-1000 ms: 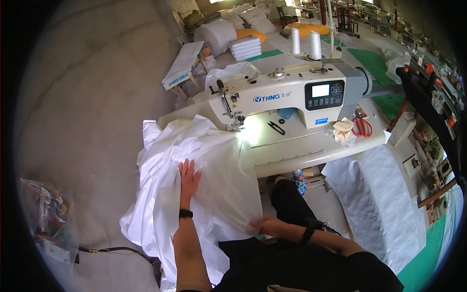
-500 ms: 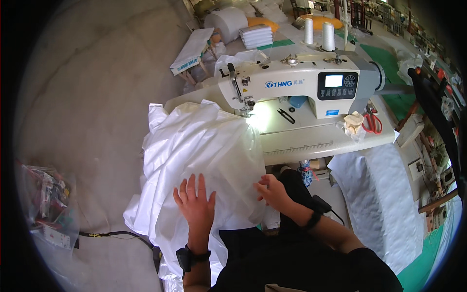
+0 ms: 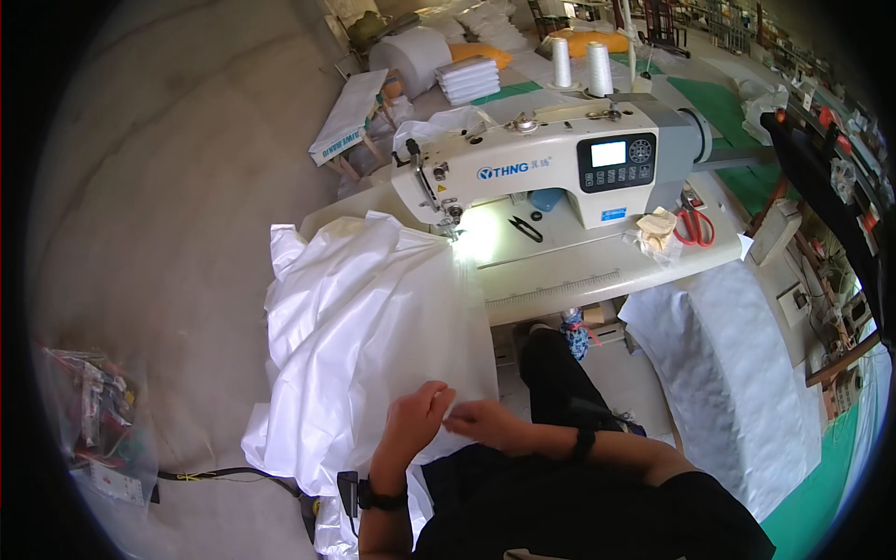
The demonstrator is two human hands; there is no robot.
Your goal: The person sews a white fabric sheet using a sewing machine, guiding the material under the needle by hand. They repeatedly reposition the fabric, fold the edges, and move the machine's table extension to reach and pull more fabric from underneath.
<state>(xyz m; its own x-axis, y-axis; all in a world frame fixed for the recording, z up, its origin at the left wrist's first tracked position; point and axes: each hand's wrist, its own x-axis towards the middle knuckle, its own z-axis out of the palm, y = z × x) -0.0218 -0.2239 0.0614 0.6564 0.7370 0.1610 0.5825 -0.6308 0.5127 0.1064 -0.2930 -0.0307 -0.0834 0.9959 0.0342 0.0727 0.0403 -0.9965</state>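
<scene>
Drawn in from a wider spread over the white sheet [image 3: 373, 299] to nearly meet above its near part, with curled fingers on both left hand [image 3: 415, 420] and right hand [image 3: 490, 425], though cannot tell whether pinching anything. Seems to leave the sheet without a flat palm to steady it, while spread beneath and beyond the fingers, up to the lit needle of the sewing machine [image 3: 532, 163]. Ahead and right of the fingers, on the pale surface [image 3: 551, 287], black snips [image 3: 525, 230] and red scissors [image 3: 694, 227]; farther beyond, thread cones [image 3: 598, 70], and leftward, grey floor [image 3: 187, 233].
</scene>
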